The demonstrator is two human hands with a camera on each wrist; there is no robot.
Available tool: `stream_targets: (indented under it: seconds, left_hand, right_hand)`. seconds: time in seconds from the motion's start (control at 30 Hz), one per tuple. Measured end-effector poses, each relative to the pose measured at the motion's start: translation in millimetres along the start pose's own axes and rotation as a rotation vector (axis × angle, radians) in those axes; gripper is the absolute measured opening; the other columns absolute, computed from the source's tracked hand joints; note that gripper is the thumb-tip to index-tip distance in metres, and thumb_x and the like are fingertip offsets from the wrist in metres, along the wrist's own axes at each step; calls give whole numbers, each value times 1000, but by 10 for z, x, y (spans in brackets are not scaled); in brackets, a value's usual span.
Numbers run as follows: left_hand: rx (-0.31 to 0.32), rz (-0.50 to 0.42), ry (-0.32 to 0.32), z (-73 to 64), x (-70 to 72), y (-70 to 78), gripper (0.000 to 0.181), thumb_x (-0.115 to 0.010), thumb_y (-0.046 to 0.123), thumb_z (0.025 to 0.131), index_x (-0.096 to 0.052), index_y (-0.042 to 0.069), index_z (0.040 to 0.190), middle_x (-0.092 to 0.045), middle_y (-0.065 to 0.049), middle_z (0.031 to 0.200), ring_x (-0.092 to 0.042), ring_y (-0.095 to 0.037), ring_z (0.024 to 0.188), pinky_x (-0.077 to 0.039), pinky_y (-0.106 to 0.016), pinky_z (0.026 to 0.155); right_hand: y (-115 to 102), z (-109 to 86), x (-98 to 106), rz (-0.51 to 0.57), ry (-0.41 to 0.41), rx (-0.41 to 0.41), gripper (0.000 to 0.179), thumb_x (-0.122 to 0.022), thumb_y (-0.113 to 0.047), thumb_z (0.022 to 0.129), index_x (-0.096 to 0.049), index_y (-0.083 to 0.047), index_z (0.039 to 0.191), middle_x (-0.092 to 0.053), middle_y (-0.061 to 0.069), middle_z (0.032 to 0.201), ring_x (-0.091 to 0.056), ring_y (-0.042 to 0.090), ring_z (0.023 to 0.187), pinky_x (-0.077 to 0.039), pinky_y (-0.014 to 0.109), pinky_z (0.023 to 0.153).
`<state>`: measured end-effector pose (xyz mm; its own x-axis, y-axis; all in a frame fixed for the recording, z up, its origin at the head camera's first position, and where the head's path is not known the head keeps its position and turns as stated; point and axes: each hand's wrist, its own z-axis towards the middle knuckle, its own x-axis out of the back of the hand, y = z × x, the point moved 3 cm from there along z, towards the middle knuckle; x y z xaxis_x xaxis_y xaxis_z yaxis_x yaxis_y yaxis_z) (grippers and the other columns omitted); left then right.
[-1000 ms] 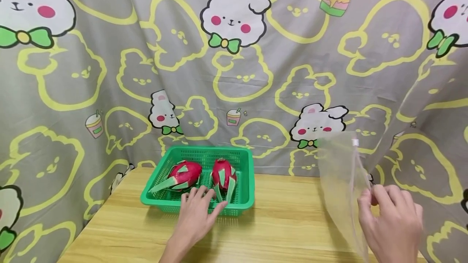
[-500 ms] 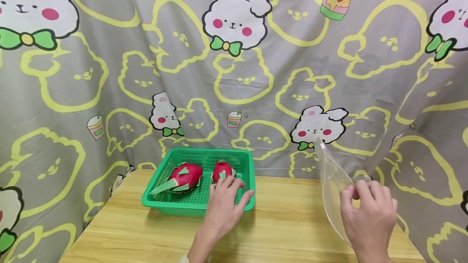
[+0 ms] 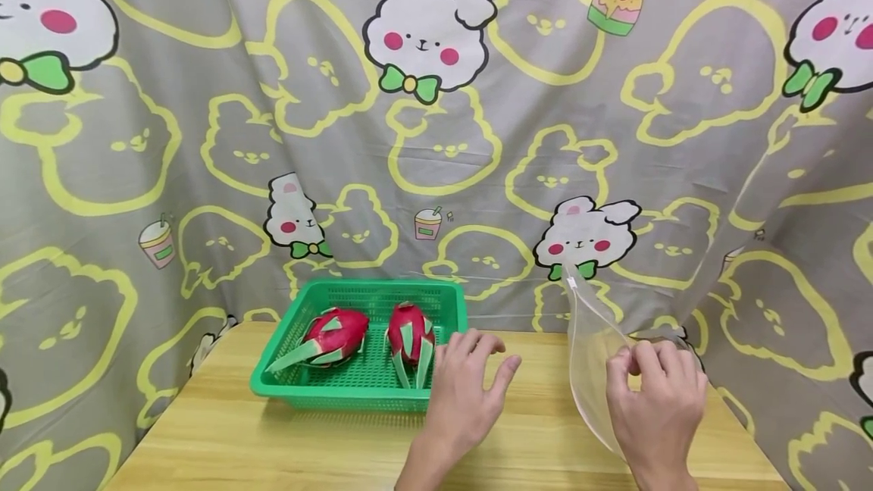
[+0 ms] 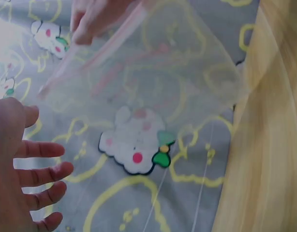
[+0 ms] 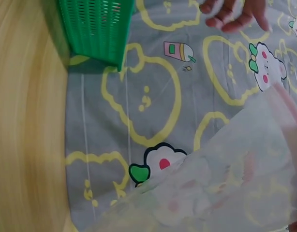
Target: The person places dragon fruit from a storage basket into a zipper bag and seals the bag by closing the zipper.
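Observation:
My right hand (image 3: pixel 658 404) pinches the edge of a translucent zip bag (image 3: pixel 592 358), which hangs above the table on the right. A small white slider sits at the bag's upper corner. My left hand (image 3: pixel 464 392) is in the air by the basket's right front corner, fingers spread and holding nothing. In the left wrist view its fingers (image 4: pixel 44 174) point toward the bag (image 4: pixel 153 77). Two red dragon fruits with green scales lie in the green basket: one on the left (image 3: pixel 337 332), another on the right (image 3: pixel 409 336).
The green plastic basket (image 3: pixel 361 392) stands on the left part of the wooden table (image 3: pixel 327 453). Behind the table hangs a grey curtain (image 3: pixel 443 127) with cartoon bears, which also closes in both sides.
My left hand has moved right, from over the basket's front toward the bag. My right hand has shifted left with the bag, which has turned. The fruits stay in the basket.

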<state>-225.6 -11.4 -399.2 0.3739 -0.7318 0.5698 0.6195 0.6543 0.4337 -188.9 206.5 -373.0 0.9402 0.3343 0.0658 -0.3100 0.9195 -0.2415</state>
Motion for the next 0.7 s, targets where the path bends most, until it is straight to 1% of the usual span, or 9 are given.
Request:
stream_targets:
  seconds: [0.1, 0.23, 0.3, 0.43, 0.53, 0.7]
  left_hand:
    - [-25, -6, 39, 20, -64, 82, 29, -55, 46, 105, -68, 20, 103, -63, 8, 102, -57, -14, 102, -42, -35, 85]
    - [-44, -19, 81, 29, -141, 176, 24, -60, 42, 103, -67, 19, 105, -61, 9, 102, -57, -14, 101, -42, -34, 84]
    - [-50, -26, 75, 19, -182, 214, 25, -61, 43, 102, -67, 19, 107, -60, 8, 102, -57, -13, 101, -43, -34, 85]
    - [-85, -12, 49, -3, -281, 287, 27, -62, 43, 102, -67, 18, 111, -59, 6, 106, -56, -12, 100, -46, -32, 86]
    - [-109, 34, 47, -20, -347, 328, 30, -60, 45, 102, -67, 19, 116, -58, 5, 111, -55, -13, 99, -46, -31, 84]
    - [-109, 113, 42, -53, -428, 355, 33, -57, 49, 102, -67, 22, 116, -58, 5, 114, -56, -15, 103, -44, -32, 87]
  right_hand:
    - [23, -23, -13, -12, 10, -6, 23, -49, -12, 85, -46, -2, 64, -47, 14, 67, -44, 40, 66, -25, 47, 63]
    - [50, -47, -30, -15, 0, -19, 23, -49, -13, 85, -46, -3, 65, -46, 13, 67, -44, 38, 65, -25, 42, 65]
    - [50, -59, -43, -5, -9, -21, 23, -49, -13, 85, -47, -3, 65, -46, 12, 67, -43, 36, 65, -23, 38, 67]
    - [41, -69, -48, 6, -6, -23, 24, -49, -13, 85, -47, -2, 64, -45, 11, 66, -43, 35, 64, -20, 33, 67]
    - [35, -71, -47, 2, 2, -20, 24, -50, -14, 85, -47, -3, 64, -45, 11, 65, -43, 35, 64, -19, 33, 66]
    - [21, -96, -72, -5, -5, -1, 25, -49, -15, 86, -47, -4, 63, -45, 10, 65, -44, 35, 63, -21, 35, 67]
